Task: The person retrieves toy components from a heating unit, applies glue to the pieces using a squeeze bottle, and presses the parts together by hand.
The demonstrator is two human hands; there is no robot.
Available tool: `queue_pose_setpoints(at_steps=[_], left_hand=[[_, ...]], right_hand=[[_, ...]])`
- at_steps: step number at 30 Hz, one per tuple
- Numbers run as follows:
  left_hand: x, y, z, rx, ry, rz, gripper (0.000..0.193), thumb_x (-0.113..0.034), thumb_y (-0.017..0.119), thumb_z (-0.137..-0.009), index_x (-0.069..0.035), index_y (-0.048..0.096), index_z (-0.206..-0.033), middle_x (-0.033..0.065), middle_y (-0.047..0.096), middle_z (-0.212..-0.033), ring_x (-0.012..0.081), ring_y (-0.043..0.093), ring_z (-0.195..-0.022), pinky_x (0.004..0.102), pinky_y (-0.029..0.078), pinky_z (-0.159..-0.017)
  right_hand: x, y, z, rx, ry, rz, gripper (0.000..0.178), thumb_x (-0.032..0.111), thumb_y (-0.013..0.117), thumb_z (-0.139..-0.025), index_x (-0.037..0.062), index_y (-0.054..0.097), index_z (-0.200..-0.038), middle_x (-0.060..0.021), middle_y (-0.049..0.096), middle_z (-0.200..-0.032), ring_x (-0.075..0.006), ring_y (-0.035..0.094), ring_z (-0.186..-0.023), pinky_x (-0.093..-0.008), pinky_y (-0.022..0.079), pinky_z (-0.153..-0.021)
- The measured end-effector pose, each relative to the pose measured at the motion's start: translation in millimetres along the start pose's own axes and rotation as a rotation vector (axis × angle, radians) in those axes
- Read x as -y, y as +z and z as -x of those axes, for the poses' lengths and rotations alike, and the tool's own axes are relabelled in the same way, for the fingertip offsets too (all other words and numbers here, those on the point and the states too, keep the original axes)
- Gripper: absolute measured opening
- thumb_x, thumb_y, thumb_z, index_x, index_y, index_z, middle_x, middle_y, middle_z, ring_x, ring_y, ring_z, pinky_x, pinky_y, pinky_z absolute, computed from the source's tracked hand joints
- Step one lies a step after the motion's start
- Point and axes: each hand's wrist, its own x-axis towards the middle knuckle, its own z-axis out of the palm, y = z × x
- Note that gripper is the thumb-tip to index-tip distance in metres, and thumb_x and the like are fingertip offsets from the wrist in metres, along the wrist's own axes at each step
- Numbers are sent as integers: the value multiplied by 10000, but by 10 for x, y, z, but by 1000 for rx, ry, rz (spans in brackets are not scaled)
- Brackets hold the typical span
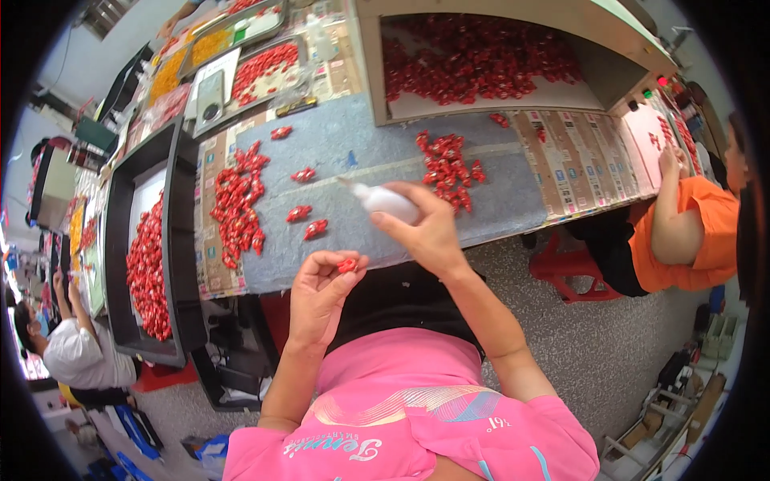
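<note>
Between the thumb and fingers of my left hand (319, 298) is a small red piece (347, 265), pinched just off the table's front edge. My right hand (429, 228) is wrapped round a white squeeze bottle (391, 205), whose thin nozzle points left and away from me over the blue-grey mat (353, 152). Beyond my left hand, a few loose red pieces (314, 229) lie scattered on the mat. A larger heap of red pieces (238, 200) lies to their left, and another heap (449, 168) is just past my right hand.
A black tray (178, 240) of red pieces stands at the left edge. At the back, a light-coloured box (497, 115) holds many more. A phone (211, 98) lies beside a metal tray (302, 56). A person in orange (698, 228) sits at the right, by a red stool (573, 268).
</note>
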Motion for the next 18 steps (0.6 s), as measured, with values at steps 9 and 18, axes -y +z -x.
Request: queue_pose_setpoints(at_steps=[9,18], left_hand=[[16,51,-6,33,-59,66,214,30,625,-837,-45,522,-1009,120,618,-1059,228,634,-959,340,536,-854],[41,75,-40,73,-88,73,203,25,630,-836,-37,550,-1012,116,625,-1040,211,636,-944,327,533,-853]], right_hand=[[-72,139,-176,63,-71,140,367,71,701,-751,23,576,-1093,-113,655,-1008,-194,623,-965,-312,479,-819],[13,-575,-889,-134,-395,650,202,32,599,-772,26,660,-964,-140,645,-1010,-300,595,-959,-365,463,-866]])
